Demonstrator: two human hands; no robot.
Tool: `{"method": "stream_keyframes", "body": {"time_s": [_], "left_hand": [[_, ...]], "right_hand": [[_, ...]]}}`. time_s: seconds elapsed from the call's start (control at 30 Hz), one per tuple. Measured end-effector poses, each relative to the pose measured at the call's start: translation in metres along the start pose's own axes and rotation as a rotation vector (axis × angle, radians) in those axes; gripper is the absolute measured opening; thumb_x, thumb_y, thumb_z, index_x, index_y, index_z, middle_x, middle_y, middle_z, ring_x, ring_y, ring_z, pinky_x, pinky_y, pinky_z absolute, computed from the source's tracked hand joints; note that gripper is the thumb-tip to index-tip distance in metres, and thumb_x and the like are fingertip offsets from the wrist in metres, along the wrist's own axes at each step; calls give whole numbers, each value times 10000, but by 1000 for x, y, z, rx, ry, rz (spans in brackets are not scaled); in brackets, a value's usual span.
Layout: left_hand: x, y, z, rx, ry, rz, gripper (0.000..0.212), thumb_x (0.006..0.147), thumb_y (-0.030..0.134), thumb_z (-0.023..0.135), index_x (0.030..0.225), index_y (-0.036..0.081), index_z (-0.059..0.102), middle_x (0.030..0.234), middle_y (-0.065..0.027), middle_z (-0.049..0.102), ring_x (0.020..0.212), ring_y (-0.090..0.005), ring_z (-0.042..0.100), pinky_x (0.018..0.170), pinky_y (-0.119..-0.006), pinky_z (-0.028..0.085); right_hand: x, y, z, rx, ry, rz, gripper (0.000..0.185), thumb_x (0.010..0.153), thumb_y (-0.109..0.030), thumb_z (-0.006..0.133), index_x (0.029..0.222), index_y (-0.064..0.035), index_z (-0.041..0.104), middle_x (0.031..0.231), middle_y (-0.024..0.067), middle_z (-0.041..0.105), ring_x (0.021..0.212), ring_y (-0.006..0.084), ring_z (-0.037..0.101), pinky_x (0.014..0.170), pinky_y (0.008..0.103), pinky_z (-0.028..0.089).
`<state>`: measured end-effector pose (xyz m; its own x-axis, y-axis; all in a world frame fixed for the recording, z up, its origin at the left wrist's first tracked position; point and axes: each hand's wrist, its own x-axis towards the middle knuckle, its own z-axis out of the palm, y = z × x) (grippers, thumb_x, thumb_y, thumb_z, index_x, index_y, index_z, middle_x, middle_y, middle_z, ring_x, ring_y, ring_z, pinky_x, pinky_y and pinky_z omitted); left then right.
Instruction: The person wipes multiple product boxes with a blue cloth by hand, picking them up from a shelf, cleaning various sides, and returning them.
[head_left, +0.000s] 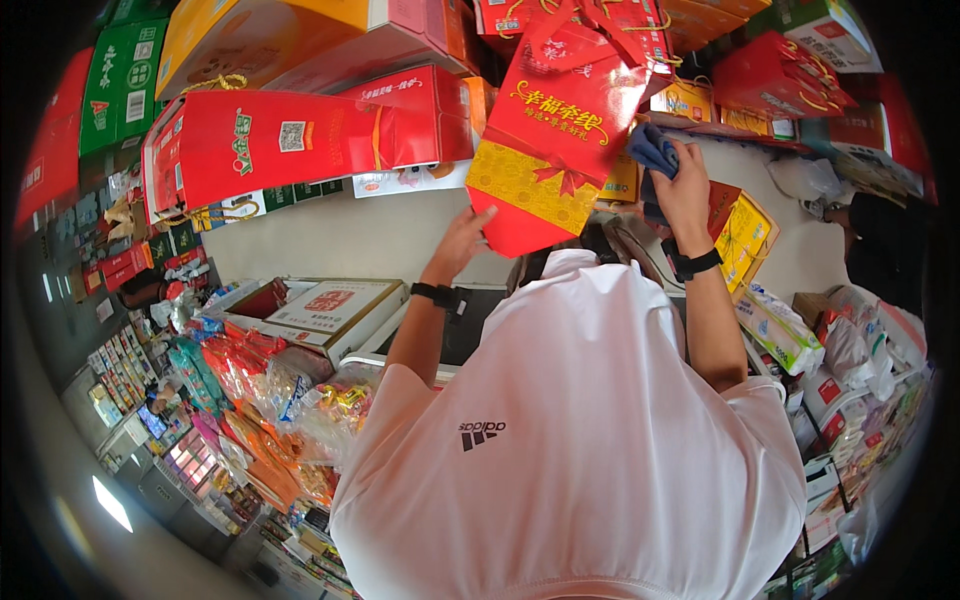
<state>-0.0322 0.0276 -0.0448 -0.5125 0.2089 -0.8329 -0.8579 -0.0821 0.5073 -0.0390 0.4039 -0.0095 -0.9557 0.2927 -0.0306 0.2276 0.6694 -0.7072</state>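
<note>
My left hand (459, 241) holds the lower left corner of a red and gold gift box (555, 161), its thumb on the front and its fingers behind. The box leans at a tilt in front of me, with a red ribbon handle (589, 37) at its top and a printed bow on its gold band. To the right of the box, my right hand (684, 180) grips a bunched dark blue cloth (654, 150), part of which hangs below the fingers. A black band is on each wrist.
A long red gift box (285, 142) lies at the left. Red bags with yellow cord handles (780, 79) stand at the upper right. A red and yellow box (746, 232) is near my right forearm. Bagged goods (247, 367) fill the lower left. Part of another person (885, 240) shows at the far right.
</note>
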Motion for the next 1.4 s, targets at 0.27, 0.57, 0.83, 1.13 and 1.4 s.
{"method": "stream_keyframes", "body": {"time_s": [0.27, 0.57, 0.83, 1.13, 1.4], "left_hand": [[16, -32, 8, 81, -172, 189, 392, 1024, 173, 550, 1390, 70, 454, 1298, -48, 613, 1153, -175, 630, 920, -372, 560], [26, -19, -10, 280, -152, 289, 399, 1002, 209, 587, 1353, 53, 479, 1170, -60, 649, 952, -142, 671, 764, -312, 575], [24, 8, -11, 345, -151, 281, 378, 997, 157, 588, 1322, -12, 498, 1187, -69, 647, 1056, -135, 598, 945, -312, 482], [49, 7, -30, 555, -301, 290, 446, 990, 184, 596, 1368, -11, 462, 1221, -78, 628, 1078, -156, 584, 955, -310, 467], [53, 10, -32, 618, -54, 442, 280, 991, 226, 608, 1147, -4, 573, 861, -16, 614, 723, -90, 537, 686, -284, 473]], "right_hand": [[-28, -94, 57, -82, -553, -378, 471, 737, -58, 699, 1198, -81, 602, 1108, 157, 543, 870, 385, 652, 761, 465, 546], [78, -44, 65, -274, -374, -317, 397, 800, -112, 638, 1196, -118, 611, 1159, 170, 578, 979, 388, 647, 823, 478, 542], [123, 13, 0, -430, 73, -30, 416, 825, -191, 704, 1220, -110, 601, 1137, 171, 571, 980, 434, 630, 819, 513, 530], [61, -70, 76, -212, -319, -323, 430, 782, -102, 703, 1194, -98, 580, 1119, 186, 551, 960, 424, 622, 807, 491, 539], [154, 38, 17, -347, 26, -133, 511, 818, -192, 713, 1291, -73, 559, 1190, 222, 559, 1037, 439, 604, 867, 506, 517]]}}
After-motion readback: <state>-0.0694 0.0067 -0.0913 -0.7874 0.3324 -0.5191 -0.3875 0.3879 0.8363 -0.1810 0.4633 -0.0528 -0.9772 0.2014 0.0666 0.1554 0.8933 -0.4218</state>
